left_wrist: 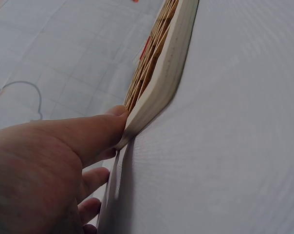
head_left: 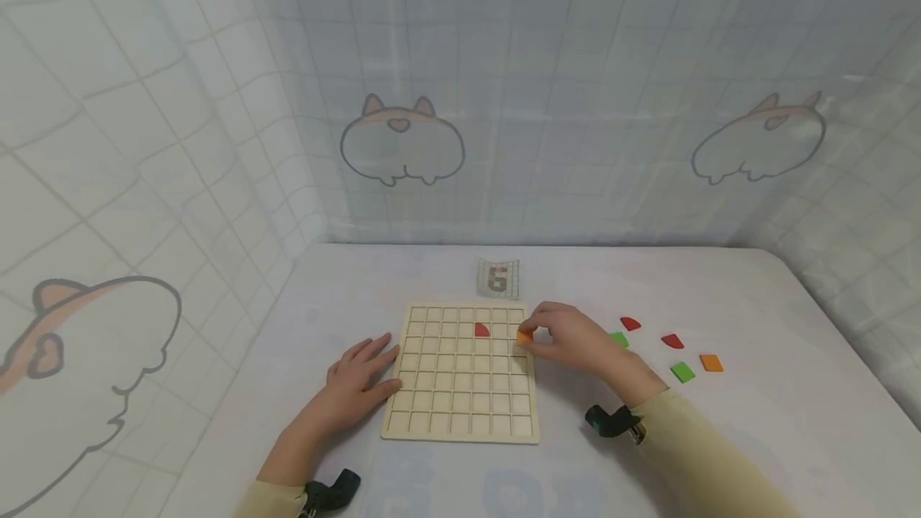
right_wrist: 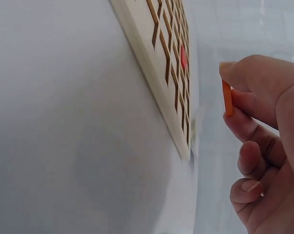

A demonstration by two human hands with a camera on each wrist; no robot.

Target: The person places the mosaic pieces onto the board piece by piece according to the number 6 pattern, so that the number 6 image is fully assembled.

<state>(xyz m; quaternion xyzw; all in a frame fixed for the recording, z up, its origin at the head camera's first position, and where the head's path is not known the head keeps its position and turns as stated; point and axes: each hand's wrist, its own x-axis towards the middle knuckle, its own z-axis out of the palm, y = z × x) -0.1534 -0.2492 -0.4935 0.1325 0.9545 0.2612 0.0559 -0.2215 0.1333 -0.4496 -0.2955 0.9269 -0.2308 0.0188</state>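
Now, the right hand [head_left: 568, 336] has the action, pinching an orange tile [head_left: 524, 337] between thumb and fingertips, poised by the far right part of the wooden board [head_left: 460, 403]. The right wrist view catches that tile edge-on, a gap between it and the board, the 2 lower fingers curled in towards the palm.

Across the board, well apart from its partner, the left hand [head_left: 360, 380] plays anchor: fingers spread and loosely extended, thumb laid against the rim, clamped on nothing.

Between the hands sits the board itself, a grid of 7 by 7 squares flat on the counter [head_left: 345, 286]. There's 1 piece lying in it, a red quarter-round [head_left: 481, 330], just left of the pinched tile, in the 2nd row from the far side. Beyond both hands, past the board's far edge, lies a small paper card [head_left: 498, 279] with a gridded figure on it.

Over to the right of the right hand, 5 loose pieces: 2 red pieces [head_left: 672, 340], 2 green tiles [head_left: 683, 372], 1 of them partly hidden behind the wrist, and a spare orange square [head_left: 711, 363], farthest out of the lot.
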